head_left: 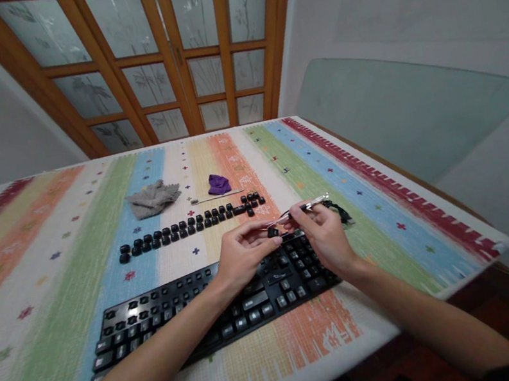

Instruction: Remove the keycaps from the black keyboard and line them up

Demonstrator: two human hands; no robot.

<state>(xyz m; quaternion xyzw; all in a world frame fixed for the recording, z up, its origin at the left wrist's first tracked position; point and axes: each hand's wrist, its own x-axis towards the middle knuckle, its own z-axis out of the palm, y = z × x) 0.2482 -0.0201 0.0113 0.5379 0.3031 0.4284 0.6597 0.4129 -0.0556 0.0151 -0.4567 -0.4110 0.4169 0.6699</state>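
Observation:
My left hand (240,256) is closed, pinching a small black keycap (272,232) between thumb and fingers. In my right hand (328,240) is a slim pen-like tool (318,200) with a shiny, clear-looking handle. The tool's thin end points at the keycap; whether it touches is too small to tell. Both hands are above the upper right part of a black keyboard (248,302). Bare switches show along the keyboard's upper rows, while its lower rows carry keycaps. Behind it, loose black keycaps (183,229) stand in two rows on the cloth.
A grey cloth (154,199) lies crumpled beyond the loose keycaps, beside a folded purple cloth (218,184). Near these rests a thin rod-like brush (216,197). A black cable (340,212) is bunched behind my right hand. Striped cloth (381,247) covers the table.

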